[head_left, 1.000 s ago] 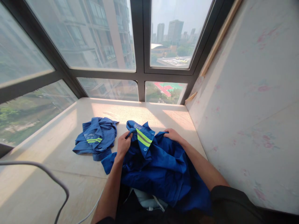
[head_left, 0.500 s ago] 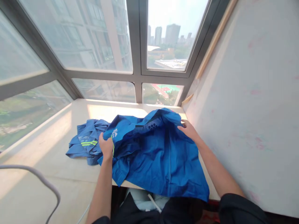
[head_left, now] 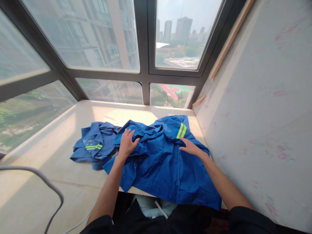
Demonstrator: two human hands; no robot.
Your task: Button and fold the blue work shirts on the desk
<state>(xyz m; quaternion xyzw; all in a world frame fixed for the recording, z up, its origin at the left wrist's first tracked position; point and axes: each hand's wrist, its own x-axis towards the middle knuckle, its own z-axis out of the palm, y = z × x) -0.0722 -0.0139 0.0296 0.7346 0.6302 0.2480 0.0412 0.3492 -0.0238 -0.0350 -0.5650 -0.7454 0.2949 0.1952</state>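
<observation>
A bright blue work shirt (head_left: 165,165) with yellow-green reflective stripes lies spread on the pale window ledge (head_left: 60,156), its lower hem hanging over the front edge. My left hand (head_left: 127,143) rests flat on the shirt's left part, fingers apart, a ring on one finger. My right hand (head_left: 191,148) lies flat on the shirt's right part just below a striped sleeve (head_left: 181,130), fingers stretched out. Neither hand holds anything.
A second blue shirt (head_left: 95,146) with a reflective stripe lies crumpled to the left, touching the spread one. Windows enclose the ledge at back and left. A pale wall (head_left: 263,113) stands close on the right. A grey cable (head_left: 46,185) curves at lower left.
The shirt was held up by both hands, then flipped and laid down on the ledge. Both hands let go and now lie flat on the cloth.
</observation>
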